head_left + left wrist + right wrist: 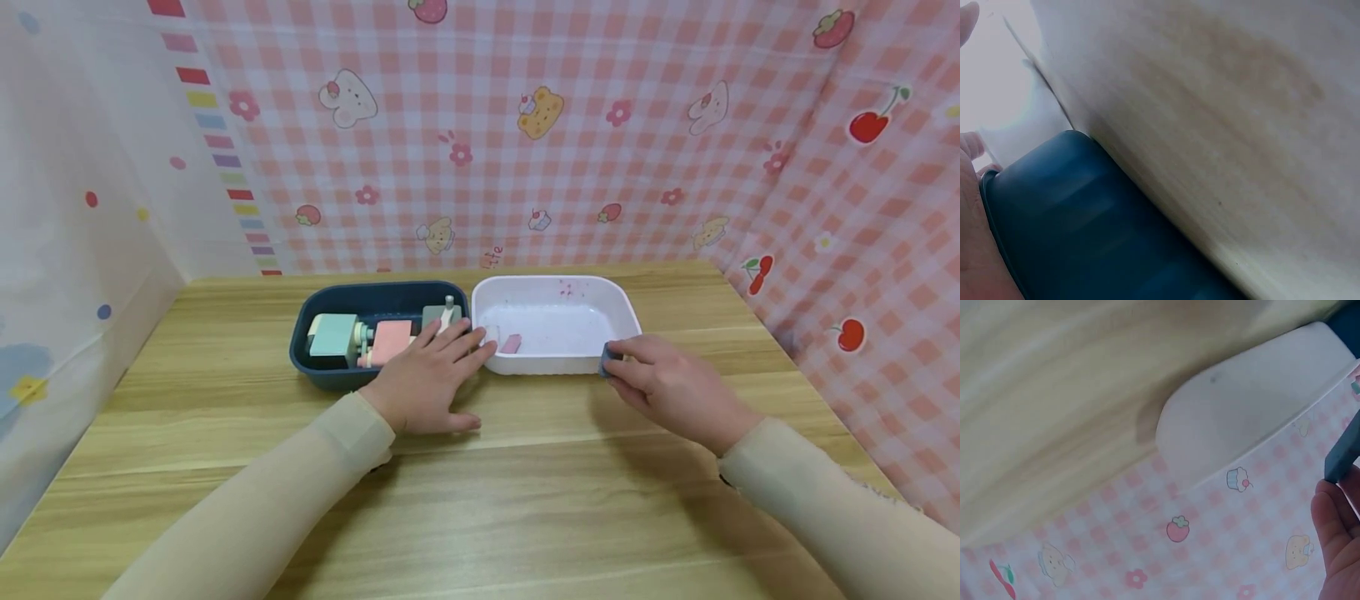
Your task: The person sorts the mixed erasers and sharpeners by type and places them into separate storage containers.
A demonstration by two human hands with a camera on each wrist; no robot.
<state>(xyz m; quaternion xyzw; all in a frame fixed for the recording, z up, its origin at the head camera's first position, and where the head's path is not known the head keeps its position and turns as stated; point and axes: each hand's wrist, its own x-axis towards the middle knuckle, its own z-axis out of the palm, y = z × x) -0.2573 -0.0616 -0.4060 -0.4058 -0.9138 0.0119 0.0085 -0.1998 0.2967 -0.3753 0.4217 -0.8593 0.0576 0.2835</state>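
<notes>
My left hand point(429, 379) lies with fingers spread over the right front corner of a dark blue basin point(322, 377), its fingertips at the left rim of a white basin point(558, 364). The blue wall also shows beside that hand in the left wrist view. Between thumb and fingers, my right hand point(675, 392) pinches a small flat blue-grey block point(1342, 450) at the white basin's right front corner. Inside the white basin sits a small pink piece point(512, 343). The blue basin holds a mint-green item point(333, 335), a pink item point(392, 340) and a grey item point(431, 314), partly covered by my left hand.
Both basins stand side by side near the back of a wood-grain table point(525, 500). A pink checked cloth point(480, 167) with cartoon prints hangs behind and to the right. On the left hangs a white cloth point(90, 275) with coloured spots.
</notes>
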